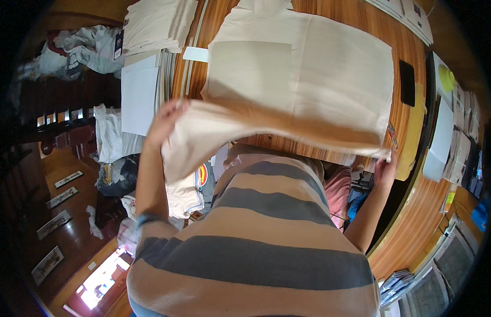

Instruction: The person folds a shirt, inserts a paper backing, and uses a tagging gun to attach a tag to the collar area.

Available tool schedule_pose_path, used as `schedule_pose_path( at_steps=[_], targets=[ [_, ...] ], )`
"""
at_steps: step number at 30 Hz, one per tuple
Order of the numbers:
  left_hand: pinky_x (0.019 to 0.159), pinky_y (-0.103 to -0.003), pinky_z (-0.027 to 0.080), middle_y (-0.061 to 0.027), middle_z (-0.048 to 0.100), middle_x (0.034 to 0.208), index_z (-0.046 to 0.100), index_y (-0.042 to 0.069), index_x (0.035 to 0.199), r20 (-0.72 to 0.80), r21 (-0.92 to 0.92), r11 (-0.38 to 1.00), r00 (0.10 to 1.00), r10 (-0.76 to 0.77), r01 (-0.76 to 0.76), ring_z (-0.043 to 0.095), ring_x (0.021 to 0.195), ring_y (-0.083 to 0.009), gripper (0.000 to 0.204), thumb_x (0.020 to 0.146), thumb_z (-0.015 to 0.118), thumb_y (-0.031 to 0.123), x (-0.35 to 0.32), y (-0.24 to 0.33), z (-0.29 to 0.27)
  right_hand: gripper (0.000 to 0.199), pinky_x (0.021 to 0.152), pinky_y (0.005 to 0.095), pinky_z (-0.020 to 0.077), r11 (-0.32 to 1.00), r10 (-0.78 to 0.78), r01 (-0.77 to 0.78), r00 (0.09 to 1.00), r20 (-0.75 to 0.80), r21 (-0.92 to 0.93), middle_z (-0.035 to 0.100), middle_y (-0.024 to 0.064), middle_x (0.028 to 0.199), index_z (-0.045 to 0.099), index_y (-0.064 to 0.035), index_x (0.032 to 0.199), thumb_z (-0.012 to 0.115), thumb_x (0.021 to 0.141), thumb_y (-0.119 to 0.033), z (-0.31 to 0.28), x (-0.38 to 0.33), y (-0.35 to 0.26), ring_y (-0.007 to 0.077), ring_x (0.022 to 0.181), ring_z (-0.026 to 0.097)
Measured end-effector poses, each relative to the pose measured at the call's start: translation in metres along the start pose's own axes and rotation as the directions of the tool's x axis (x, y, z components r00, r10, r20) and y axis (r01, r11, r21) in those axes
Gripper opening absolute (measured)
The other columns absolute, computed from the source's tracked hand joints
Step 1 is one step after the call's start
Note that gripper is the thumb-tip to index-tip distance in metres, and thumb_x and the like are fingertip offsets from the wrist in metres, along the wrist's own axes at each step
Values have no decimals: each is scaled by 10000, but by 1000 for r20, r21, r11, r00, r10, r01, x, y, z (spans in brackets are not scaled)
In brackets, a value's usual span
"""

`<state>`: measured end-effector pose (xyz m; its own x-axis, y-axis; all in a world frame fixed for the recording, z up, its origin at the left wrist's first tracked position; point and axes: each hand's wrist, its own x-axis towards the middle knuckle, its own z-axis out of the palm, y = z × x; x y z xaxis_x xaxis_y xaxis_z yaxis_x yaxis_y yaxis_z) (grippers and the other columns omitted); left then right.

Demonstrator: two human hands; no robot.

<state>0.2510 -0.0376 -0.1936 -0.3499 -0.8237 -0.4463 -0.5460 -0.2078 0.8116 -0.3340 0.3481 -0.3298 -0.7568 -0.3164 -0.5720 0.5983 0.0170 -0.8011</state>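
The cream cloth (343,58) lies across the desk (356,13), its near edge raised, and should handle as light, soft and floppy, best gripped by both ends of that edge, where the left hand (164,121) and right hand (384,168) pinch it.

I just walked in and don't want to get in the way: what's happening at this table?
A person in a striped shirt has the near edge of a cream cloth held up, the left hand at one end and the right hand at the other. The rest lies spread on the wooden table, with a flat rectangular sheet on it. A black phone lies to the right.
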Motion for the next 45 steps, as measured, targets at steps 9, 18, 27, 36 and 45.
schedule_pose_path(
  at_steps=[9,18,27,36,45],
  targets=[
    [1063,-380,496,-166,701,1269,697,16,1268,44,585,731,913,405,-352,656,1181,-282,382,1048,661,326,167,43,48,403,755,341,631,991,-67,80,991,117,-111,767,123,1095,641,-13,1242,538,1120,-383,113,9,-20,221,931,761],
    [1254,-533,313,-218,498,1591,484,76,1560,377,419,444,596,708,-792,392,1531,-399,504,1078,528,214,220,42,180,246,946,445,535,-76,-243,903,394,887,-422,730,127,1118,729,-72,1082,744,915,-251,374,-50,98,367,1085,660],
    [1173,-519,422,-163,680,1385,573,108,1498,255,497,365,535,806,-787,609,1322,-364,554,972,727,180,222,38,188,366,1104,489,451,-224,-179,880,386,905,-420,703,124,1290,712,-67,1185,699,941,-339,370,-12,82,378,1272,604],
    [1036,-431,517,-71,781,1159,769,118,1228,167,502,352,489,856,-789,673,1117,-273,381,893,828,289,242,40,190,354,721,443,565,142,-258,573,808,529,-807,762,205,949,749,-14,1092,798,930,-324,125,98,-66,375,802,729],
    [1071,-448,502,-54,783,1154,761,95,1225,210,534,324,494,843,-781,664,1151,-266,403,887,828,305,242,43,187,201,797,541,509,-154,-895,172,394,211,-973,693,186,977,662,-65,1066,637,1025,-261,195,112,-9,406,959,675]
  ],
)
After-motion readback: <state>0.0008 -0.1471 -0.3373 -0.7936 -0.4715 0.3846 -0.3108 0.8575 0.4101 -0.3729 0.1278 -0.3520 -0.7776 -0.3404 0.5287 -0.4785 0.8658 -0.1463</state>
